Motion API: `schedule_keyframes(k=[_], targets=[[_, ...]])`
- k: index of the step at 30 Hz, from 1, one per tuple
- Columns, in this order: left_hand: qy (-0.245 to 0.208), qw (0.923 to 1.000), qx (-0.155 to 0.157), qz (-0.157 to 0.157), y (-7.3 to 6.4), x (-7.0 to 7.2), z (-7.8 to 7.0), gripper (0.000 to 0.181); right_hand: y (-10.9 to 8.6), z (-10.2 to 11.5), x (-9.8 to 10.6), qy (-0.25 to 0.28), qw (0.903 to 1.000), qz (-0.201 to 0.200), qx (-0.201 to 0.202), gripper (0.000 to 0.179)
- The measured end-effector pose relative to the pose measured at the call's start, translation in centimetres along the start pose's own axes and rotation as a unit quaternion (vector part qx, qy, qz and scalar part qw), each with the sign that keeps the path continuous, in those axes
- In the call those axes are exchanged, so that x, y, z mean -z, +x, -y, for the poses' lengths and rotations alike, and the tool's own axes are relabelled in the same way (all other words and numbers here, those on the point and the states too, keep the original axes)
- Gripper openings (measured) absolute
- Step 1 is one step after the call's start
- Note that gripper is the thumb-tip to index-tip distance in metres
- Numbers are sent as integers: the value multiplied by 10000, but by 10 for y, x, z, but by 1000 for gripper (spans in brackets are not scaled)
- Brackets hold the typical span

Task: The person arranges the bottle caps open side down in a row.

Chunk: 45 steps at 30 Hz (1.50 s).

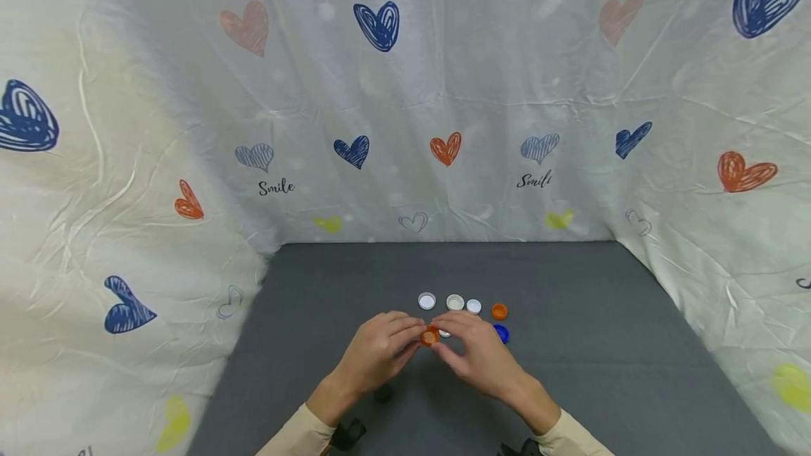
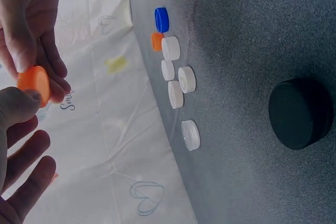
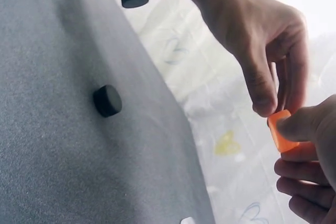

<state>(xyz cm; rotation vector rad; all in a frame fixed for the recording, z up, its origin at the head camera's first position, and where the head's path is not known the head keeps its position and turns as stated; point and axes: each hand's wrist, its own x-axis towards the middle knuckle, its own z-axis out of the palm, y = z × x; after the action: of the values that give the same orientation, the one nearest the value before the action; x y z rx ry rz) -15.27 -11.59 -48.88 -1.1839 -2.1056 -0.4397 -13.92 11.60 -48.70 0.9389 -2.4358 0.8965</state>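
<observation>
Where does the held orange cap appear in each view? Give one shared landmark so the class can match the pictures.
Head: the orange cap is in the lower half, slightly right of centre.
Left wrist: at the left edge, just above mid-height.
Right wrist: toward the right, a little below mid-height.
Shared landmark: the black cap, resting on the table in all three views.

Curtained work booth: heart-print drapes point(image 1: 412, 83) on 3 sides of tbl point(image 1: 570, 308)

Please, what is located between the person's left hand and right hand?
An orange cap, held between the left hand and the right hand; all three views show it.
</observation>
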Motion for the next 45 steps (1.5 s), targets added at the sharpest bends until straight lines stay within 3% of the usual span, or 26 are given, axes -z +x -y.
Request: schedule_keyframes(k=[4,13,17,21,26,31,40,45], targets=[[12,10000,-57,-56,-1,0,-1,33,0,1,3,372,9988,124,-285,27],[-135,9996,-74,-231,-3,-2,-1,35,-1,1,4,753,9960,122,-467,23],[-495,9982,213,-279,-4,-5,-1,36,-1,1,4,636,9970,31,-443,25],[-1021,9913,752,-347,-5,-7,-1,31,-1,-1,5,429,9987,-224,-176,29],[-1654,9728,1590,-329,-6,-7,-2,19,-1,-4,5,211,9973,-638,295,40],[-2421,9441,2230,-184,-6,-8,-2,13,-2,-6,3,76,9949,-726,699,49],[-3142,9013,2969,292,-6,-3,-4,10,-2,-4,-2,-140,9924,-687,1014,54],[-3313,8891,3106,565,-5,-2,-5,10,-3,-4,-5,-187,9923,-672,1028,49]])
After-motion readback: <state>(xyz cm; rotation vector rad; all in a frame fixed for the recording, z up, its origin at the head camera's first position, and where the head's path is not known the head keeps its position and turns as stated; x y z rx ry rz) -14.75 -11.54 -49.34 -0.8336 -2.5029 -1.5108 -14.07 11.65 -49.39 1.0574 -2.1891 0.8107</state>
